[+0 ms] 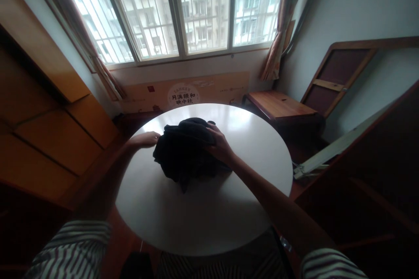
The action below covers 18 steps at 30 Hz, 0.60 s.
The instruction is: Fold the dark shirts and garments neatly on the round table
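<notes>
While my right hand (218,143) presses half-curled on the bunched cloth (183,152), my left (145,139) touches its left edge, fingers hidden; no clear long axis

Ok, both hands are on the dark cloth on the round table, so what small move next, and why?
Probably draw the two hands apart to spread the dark cloth: it lies bunched in a heap on the white table, with the left hand at its edge and the right hand pressing on top.
</notes>
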### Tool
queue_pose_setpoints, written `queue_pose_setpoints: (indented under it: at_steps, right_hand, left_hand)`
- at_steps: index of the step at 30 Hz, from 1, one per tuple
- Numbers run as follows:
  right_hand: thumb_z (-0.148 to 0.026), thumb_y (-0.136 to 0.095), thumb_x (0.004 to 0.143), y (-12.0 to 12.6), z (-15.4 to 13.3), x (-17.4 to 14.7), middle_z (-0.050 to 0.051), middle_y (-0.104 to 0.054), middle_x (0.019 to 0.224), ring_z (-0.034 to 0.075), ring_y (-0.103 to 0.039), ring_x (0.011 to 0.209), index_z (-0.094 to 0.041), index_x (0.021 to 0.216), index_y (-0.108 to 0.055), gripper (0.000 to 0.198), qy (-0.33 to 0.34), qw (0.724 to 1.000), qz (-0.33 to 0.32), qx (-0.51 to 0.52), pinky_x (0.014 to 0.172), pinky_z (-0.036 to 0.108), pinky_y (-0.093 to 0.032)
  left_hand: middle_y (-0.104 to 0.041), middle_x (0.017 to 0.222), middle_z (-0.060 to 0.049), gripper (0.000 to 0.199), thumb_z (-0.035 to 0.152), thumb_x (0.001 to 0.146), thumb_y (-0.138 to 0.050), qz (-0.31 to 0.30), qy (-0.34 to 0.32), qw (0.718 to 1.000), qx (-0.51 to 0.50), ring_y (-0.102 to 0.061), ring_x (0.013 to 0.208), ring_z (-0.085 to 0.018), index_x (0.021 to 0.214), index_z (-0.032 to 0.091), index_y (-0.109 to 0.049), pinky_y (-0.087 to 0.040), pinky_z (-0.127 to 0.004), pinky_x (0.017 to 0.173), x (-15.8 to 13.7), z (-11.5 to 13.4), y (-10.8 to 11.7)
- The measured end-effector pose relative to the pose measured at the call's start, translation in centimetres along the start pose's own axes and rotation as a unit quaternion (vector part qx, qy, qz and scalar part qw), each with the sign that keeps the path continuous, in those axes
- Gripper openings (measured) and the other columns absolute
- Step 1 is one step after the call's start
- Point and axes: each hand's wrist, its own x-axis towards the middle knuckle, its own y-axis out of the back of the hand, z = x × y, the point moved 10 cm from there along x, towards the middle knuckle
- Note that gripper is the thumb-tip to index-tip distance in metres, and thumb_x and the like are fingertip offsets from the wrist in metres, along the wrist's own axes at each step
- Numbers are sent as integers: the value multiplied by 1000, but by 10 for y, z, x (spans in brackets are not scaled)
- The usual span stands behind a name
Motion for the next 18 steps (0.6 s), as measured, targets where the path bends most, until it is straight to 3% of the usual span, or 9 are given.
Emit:
queue_pose_setpoints:
  at_steps: [3, 5, 8, 11, 13, 16, 18]
  right_hand:
    - [-39, -76, 73, -19, -5, -3, 9, -39, 151, 36, -45, 133, -30, 135, -58, 65, 1, 999, -22, -45, 110, 52, -40]
    - [-36, -75, 74, -31, -11, -6, 9, -30, 157, 37, -39, 138, -31, 142, -51, 72, 21, 997, -40, -63, 112, 52, -37]
    - [-31, -72, 75, -40, -16, -11, 11, -21, 161, 39, -29, 145, -29, 152, -36, 84, 24, 993, -82, -78, 116, 58, -29]
    - [-34, -76, 71, -29, -8, -23, 15, -15, 164, 48, -10, 148, -29, 157, -26, 100, -51, 982, -123, -136, 112, 76, -12]
    - [-40, -80, 69, -15, -3, -36, 16, -15, 164, 52, -7, 147, -31, 159, -21, 108, -109, 972, -145, -149, 108, 79, -15]
    - [-47, -77, 74, -7, -9, -56, 13, -30, 159, 44, -33, 142, -36, 160, -13, 108, -141, 973, -168, -77, 109, 66, -35]
    - [-44, -74, 79, -13, -13, -61, 11, -39, 155, 37, -43, 137, -36, 160, -11, 103, -134, 976, -168, -30, 108, 57, -41]
  left_hand:
    - [-73, 100, -11, 49, 54, 93, -46, -13, -15, 999, 33, -67, 92, -28, 113, 16, -70, -55, -41, 83, -12, 29, 7]
    - [-58, 138, -11, 60, 61, 89, -52, -41, -100, 992, 65, -55, 124, -32, 138, 25, -56, -47, -47, 103, -37, 70, -11]
    - [-31, 160, -10, 98, 62, 65, -80, -86, -188, 970, 128, -29, 143, -46, 151, 35, -39, -34, -65, 109, -80, 112, -55]
    - [-18, 165, -11, 109, 54, 63, -86, -62, -180, 967, 166, -18, 144, -53, 154, 40, -29, -30, -76, 104, -103, 112, -77]
    - [-15, 165, -10, 106, 50, 66, -85, -51, -178, 969, 165, -19, 144, -52, 155, 41, -27, -31, -76, 104, -110, 106, -81]
    - [-16, 164, -10, 106, 49, 68, -83, -37, -178, 972, 149, -21, 144, -50, 156, 41, -24, -32, -73, 106, -113, 95, -76]
    - [-17, 164, -11, 105, 49, 69, -83, -30, -180, 974, 137, -22, 144, -48, 156, 40, -23, -31, -70, 109, -112, 90, -72]
